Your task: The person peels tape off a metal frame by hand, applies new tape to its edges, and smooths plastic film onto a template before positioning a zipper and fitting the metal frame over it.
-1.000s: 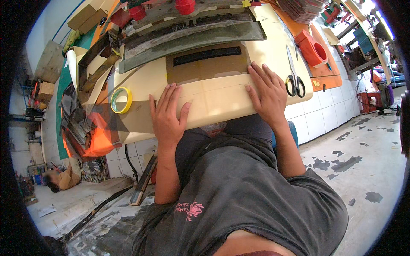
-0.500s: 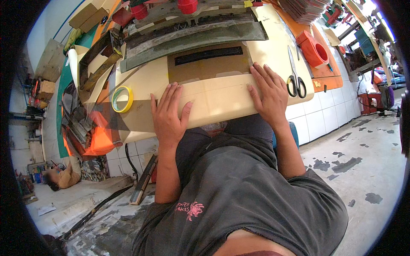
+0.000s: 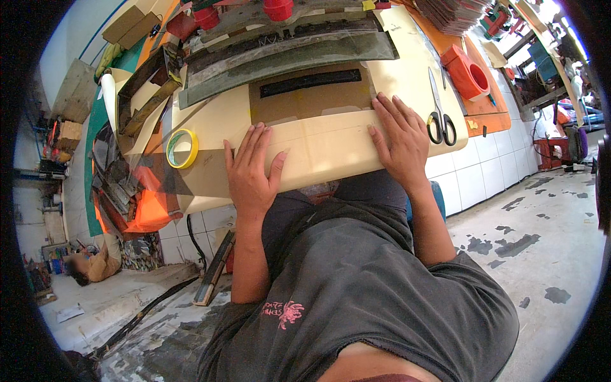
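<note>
Both my hands lie flat on a cream paper sheet [image 3: 324, 143] along the table's near edge. My left hand [image 3: 253, 165] has its fingers stretched forward and its thumb apart. On the right, my right hand [image 3: 401, 134] rests the same way, fingertips near a brown panel [image 3: 312, 105] with a long black strip [image 3: 310, 83] on it. Neither hand grips anything. Left of my left hand lies a roll of yellow tape [image 3: 182, 148], and scissors [image 3: 439, 108] with black handles lie right of my right hand.
Beyond the panel lies a long grey-green flat bar [image 3: 293, 67]. An orange-red tape dispenser [image 3: 464, 73] stands at the right. An open box-like frame [image 3: 146, 95] and an orange bag [image 3: 153, 207] are at the left. Another person [image 3: 98, 261] is low at the far left.
</note>
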Motion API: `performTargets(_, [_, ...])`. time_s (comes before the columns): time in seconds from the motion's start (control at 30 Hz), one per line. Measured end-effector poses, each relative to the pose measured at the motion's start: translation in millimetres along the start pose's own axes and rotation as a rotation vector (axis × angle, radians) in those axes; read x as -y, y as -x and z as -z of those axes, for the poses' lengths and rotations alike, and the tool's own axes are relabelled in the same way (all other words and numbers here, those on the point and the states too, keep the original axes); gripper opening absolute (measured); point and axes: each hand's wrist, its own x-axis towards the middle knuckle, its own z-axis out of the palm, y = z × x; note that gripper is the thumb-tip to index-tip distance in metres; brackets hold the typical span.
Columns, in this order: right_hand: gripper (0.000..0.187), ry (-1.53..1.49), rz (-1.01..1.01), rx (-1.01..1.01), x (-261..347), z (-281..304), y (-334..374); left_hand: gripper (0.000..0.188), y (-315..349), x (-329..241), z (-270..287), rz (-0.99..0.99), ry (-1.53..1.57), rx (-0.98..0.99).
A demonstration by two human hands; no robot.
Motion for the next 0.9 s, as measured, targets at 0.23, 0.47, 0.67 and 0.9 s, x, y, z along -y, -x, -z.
performTargets(0.23, [0.052, -0.001, 0.000, -0.003, 0.0, 1.1, -0.3, 0.053, 0.2, 0.3, 0.0, 0.007, 0.006, 0.006])
performTargets(0.47, [0.052, -0.002, -0.002, 0.001, -0.1, 1.0, -0.3, 0.051, 0.9, 0.3, -0.7, 0.002, 0.005, -0.008])
performTargets(0.67, [0.053, 0.004, -0.002, -0.004, -0.2, 0.9, -0.8, 0.048, 0.0, -1.1, 2.1, -0.012, 0.020, -0.027])
performTargets(0.9, [0.057, 0.017, 0.003, -0.005, -1.2, 0.2, -0.8, 0.041, 0.1, -1.1, 3.4, -0.040, 0.018, -0.052])
